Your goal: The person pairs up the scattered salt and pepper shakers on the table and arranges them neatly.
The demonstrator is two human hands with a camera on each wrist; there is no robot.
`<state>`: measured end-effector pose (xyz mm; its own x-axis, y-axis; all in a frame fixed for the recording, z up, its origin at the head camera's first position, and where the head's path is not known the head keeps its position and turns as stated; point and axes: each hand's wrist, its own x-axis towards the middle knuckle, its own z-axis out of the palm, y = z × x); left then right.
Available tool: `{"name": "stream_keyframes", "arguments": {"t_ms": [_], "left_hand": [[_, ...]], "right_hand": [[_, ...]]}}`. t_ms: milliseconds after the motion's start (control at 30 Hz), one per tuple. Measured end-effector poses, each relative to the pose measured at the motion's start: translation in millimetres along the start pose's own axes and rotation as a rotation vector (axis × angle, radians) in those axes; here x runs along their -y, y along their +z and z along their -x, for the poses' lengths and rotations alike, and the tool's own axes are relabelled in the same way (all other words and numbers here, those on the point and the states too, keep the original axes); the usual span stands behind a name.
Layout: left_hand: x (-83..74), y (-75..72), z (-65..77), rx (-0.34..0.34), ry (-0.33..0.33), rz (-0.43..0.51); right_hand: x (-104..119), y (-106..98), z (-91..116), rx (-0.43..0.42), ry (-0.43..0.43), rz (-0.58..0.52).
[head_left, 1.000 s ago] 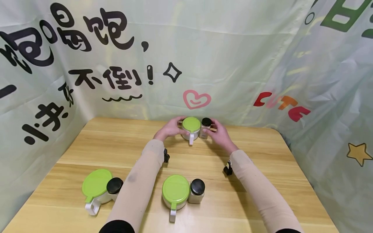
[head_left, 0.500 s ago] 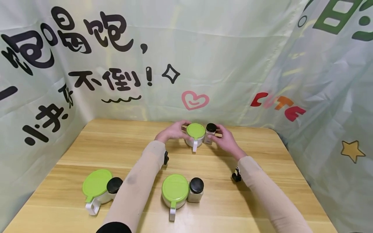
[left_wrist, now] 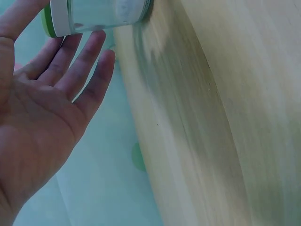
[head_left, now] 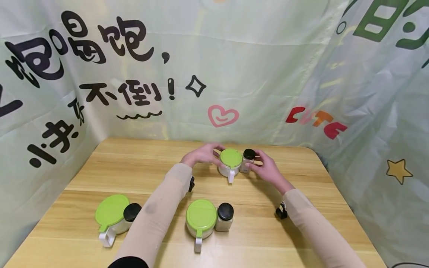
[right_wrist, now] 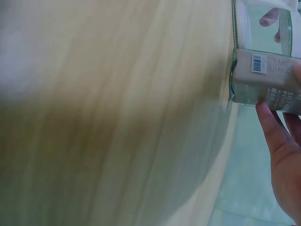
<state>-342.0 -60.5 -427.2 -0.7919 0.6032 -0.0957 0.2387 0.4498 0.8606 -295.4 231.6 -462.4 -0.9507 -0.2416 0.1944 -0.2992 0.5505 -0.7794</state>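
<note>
At the back of the wooden table (head_left: 100, 175) stands a clear jar (head_left: 230, 160) with a green lid and a white handle. A small spice bottle (head_left: 248, 156) with a black cap touches its right side. My left hand (head_left: 201, 156) lies flat against the jar's left side, fingers straight. The left wrist view shows the open palm (left_wrist: 42, 108) with fingertips on the jar (left_wrist: 94, 14). My right hand (head_left: 264, 167) holds the bottle from the right. In the right wrist view its thumb and fingers (right_wrist: 277, 136) pinch the labelled bottle (right_wrist: 263, 80).
Two more pairs stand near the front edge: a green-lidded jar (head_left: 201, 219) with a black-capped bottle (head_left: 225, 217) in the middle, and another jar (head_left: 112, 216) and bottle (head_left: 132, 213) at the left. Printed cloth walls (head_left: 268, 74) close in the back and sides.
Both hands have slid the far jar and bottle together to the right and slightly nearer along the back of the table. The front pairs have not moved.
</note>
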Motion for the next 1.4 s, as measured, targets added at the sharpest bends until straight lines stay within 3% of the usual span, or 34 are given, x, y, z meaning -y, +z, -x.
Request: {"name": "stream_keyframes", "arguments": {"t_ms": [633,1167,1400], "left_hand": [[-20.9,25.7,-11.4,0.141,0.031,-0.05],[-39.2,55.6,-4.0,0.209,0.086,-0.131],[-43.7,69.9,-0.1,0.236,0.136,-0.166]], "right_hand": [[-7.8,-25.3,43.3,-0.006,0.02,0.015],[-5.3,-36.1,94.5,-0.039,-0.01,-0.011],[-4.8,-39.9,114.8,-0.035,-0.026,-0.08]]}}
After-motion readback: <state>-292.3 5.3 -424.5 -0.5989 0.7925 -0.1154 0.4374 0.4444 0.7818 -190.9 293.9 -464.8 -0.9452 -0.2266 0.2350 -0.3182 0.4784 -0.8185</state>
